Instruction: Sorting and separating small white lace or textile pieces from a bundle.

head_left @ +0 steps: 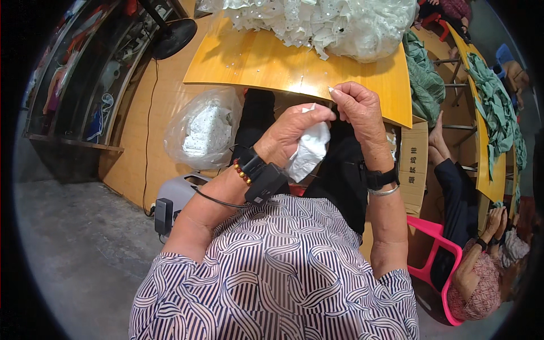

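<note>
My left hand (286, 131) is closed around a bunched piece of white cloth (309, 151), which hangs below the fingers over my lap. To its right and slightly higher, my right hand (360, 109) pinches thumb and forefinger together just over the near edge of the yellow table (255, 68). A tiny white bit (331, 89) shows at those fingertips, too small to name. On the table's far side rests a big clear plastic bag (385, 42) heaped with white cloth pieces (300, 22) carrying small shiny dots.
Left of my legs stands a clear bag (205, 127) of white pieces. A grey plastic case (180, 190) and a cardboard box (412, 164) flank me. Rightward, a person sits on a pink chair (447, 243) by another table (481, 130) with green cloth (496, 107). Shelves (96, 73) line the left.
</note>
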{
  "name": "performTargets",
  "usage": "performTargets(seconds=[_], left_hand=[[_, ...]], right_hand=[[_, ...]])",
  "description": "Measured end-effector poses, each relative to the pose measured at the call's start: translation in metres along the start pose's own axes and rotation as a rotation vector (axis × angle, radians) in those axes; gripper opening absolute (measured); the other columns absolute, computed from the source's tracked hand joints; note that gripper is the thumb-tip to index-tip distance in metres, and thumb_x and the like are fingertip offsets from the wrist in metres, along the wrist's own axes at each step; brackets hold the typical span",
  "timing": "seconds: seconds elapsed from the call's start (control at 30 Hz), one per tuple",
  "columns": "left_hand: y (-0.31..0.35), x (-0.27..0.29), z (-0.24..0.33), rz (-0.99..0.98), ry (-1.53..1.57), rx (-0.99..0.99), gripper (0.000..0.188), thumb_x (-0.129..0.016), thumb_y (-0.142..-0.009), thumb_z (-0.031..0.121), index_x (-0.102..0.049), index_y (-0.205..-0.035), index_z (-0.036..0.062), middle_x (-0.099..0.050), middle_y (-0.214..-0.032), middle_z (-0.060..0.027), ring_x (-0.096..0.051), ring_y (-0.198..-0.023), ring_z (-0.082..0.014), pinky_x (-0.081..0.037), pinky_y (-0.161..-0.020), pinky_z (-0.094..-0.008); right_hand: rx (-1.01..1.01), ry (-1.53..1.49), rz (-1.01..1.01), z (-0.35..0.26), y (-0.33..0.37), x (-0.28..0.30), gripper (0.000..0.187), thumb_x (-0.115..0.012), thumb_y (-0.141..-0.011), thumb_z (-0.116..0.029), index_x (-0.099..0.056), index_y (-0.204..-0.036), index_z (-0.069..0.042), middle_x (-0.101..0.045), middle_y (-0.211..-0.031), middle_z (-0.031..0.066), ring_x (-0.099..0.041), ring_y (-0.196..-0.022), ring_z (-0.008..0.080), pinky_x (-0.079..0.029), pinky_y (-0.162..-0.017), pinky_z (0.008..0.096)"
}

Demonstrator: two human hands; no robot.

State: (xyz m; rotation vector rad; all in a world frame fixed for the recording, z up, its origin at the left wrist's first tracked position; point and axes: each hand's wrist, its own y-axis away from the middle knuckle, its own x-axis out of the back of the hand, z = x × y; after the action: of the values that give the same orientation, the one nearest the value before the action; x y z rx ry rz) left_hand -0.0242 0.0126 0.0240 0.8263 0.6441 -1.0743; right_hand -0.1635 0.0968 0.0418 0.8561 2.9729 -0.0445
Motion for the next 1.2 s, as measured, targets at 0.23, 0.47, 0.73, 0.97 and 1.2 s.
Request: performTargets(seconds=[0.23, 0.47, 0.73, 0.97, 1.2], left_hand=[[-0.012, 0.016, 0.01, -0.082, -0.088, -0.047, 0.018, -0.061, -0.079, 0.011, -0.059, -0.094, 0.0008, -0.062, -0.077, -0.0053, -0.06, -0.066, -0.0121, -0.05, -0.06, -0.0245], [-0.013, 0.01, 0.025, -0.086, 0.034, -0.213, 0.02, -0.06, -0.078, 0.005, -0.058, -0.097, -0.0005, -0.063, -0.081, -0.0094, -0.063, -0.073, -0.0181, -0.052, -0.068, -0.0289], [-0.01, 0.003, 0.006, -0.046, -0.121, -0.316, 0.031, -0.064, -0.069, -0.004, -0.057, -0.099, 0.0, -0.061, -0.086, -0.0081, -0.061, -0.076, -0.0166, -0.051, -0.07, -0.0294], [-0.006, 0.023, 0.013, -0.026, -0.137, -0.285, 0.033, -0.064, -0.067, -0.006, -0.057, -0.099, -0.0011, -0.06, -0.092, -0.0089, -0.06, -0.08, -0.0193, -0.05, -0.076, -0.0295], [-0.003, 0.03, 0.023, 0.029, -0.207, -0.28, 0.031, -0.063, -0.07, -0.002, -0.054, -0.099, -0.0002, -0.06, -0.08, -0.0068, -0.058, -0.055, -0.0146, -0.051, -0.053, -0.027]], right_hand=[[0.099, 0.293, 0.167, -0.023, 0.013, 0.037, 0.013, -0.061, -0.079, -0.015, -0.062, -0.082, -0.002, -0.05, -0.058, -0.0027, -0.043, -0.047, 0.004, -0.033, -0.042, 0.0181], [0.25, 1.742, 0.426, 0.015, 0.069, 0.107, 0.018, -0.064, -0.073, -0.02, -0.062, -0.079, -0.004, -0.057, -0.073, 0.0099, -0.053, -0.07, 0.0249, -0.042, -0.063, 0.0349], [0.105, 0.246, -0.139, 0.019, 0.06, -0.002, 0.022, -0.064, -0.075, -0.016, -0.062, -0.09, 0.0, -0.057, -0.074, 0.0017, -0.053, -0.075, 0.0102, -0.041, -0.068, 0.0225], [-0.161, -0.372, 0.021, 0.016, 0.026, 0.003, 0.016, -0.058, -0.082, -0.015, -0.059, -0.088, -0.001, -0.061, -0.079, 0.002, -0.056, -0.07, 0.0079, -0.045, -0.066, 0.0207], [-0.089, -0.414, -0.051, -0.002, -0.001, 0.015, 0.016, -0.06, -0.082, -0.017, -0.058, -0.086, -0.002, -0.061, -0.08, 0.0041, -0.058, -0.068, 0.0105, -0.047, -0.064, 0.0229]])
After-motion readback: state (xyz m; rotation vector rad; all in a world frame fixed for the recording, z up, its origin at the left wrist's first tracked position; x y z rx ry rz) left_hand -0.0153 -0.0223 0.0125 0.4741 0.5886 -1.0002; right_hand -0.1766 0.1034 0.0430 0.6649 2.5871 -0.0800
